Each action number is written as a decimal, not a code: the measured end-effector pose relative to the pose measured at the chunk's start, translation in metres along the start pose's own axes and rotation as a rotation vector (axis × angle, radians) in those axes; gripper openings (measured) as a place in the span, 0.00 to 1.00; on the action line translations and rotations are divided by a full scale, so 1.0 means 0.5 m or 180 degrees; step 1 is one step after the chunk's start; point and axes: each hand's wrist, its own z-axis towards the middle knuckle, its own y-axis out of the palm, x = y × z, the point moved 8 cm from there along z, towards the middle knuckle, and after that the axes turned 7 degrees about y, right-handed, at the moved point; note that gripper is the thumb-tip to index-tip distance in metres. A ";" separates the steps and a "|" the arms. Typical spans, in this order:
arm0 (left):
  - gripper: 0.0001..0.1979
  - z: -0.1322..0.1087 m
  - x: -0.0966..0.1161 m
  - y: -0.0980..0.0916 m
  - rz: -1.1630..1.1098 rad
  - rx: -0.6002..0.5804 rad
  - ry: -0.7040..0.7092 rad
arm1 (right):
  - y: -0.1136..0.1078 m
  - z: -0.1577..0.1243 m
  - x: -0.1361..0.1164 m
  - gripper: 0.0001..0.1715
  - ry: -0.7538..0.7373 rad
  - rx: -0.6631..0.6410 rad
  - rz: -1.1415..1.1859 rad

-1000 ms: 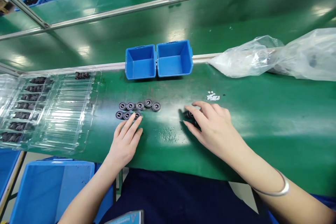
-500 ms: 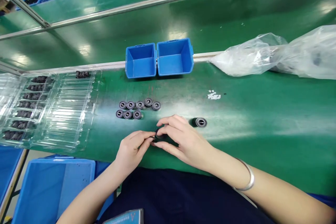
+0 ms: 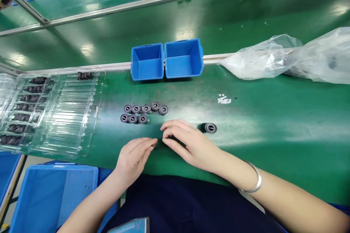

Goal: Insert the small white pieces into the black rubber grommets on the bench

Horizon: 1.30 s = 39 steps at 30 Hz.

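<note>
Pinching a small dark piece (image 3: 154, 147) left of lower centre is the left hand (image 3: 132, 157). Right of centre, the right hand (image 3: 191, 145) curls, its hold unclear. Bottom-edge badge (image 3: 133, 226) lettering is too blurred to read.

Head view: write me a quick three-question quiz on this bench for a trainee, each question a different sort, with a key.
1. Count: how many round black parts stand in the group just on the near side of the two blue bins?

2. Choose: on which of the person's sides is the metal bracelet worn?
A) left
B) right
C) both

3. True or false: the left hand is apart from that group.

Key:
1. Eight.
2. B.
3. True; it pinches a small dark piece below the group in the picture.
</note>
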 end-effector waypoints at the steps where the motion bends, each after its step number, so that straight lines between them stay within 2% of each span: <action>1: 0.15 -0.007 -0.004 -0.007 0.0304 0.0017 0.0119 | 0.003 0.004 -0.003 0.10 -0.0146 0.0041 -0.0313; 5: 0.14 -0.031 -0.030 -0.009 0.1303 -0.0146 0.0538 | 0.034 0.021 0.000 0.25 -0.0563 -0.0182 -0.1194; 12: 0.16 -0.046 -0.069 0.019 0.1449 -0.0500 0.0704 | 0.076 0.055 0.019 0.36 -0.0692 -0.0612 -0.1615; 17: 0.16 -0.047 -0.074 0.030 0.1498 -0.0703 0.0819 | 0.093 0.056 0.025 0.36 -0.0780 -0.0730 -0.1805; 24: 0.15 -0.042 -0.066 0.030 0.1618 -0.0885 0.0995 | 0.093 0.057 0.018 0.31 -0.1027 -0.0783 -0.2029; 39: 0.14 -0.037 -0.063 0.028 0.1675 -0.0909 0.0990 | 0.085 0.060 0.021 0.31 -0.1116 -0.0770 -0.1872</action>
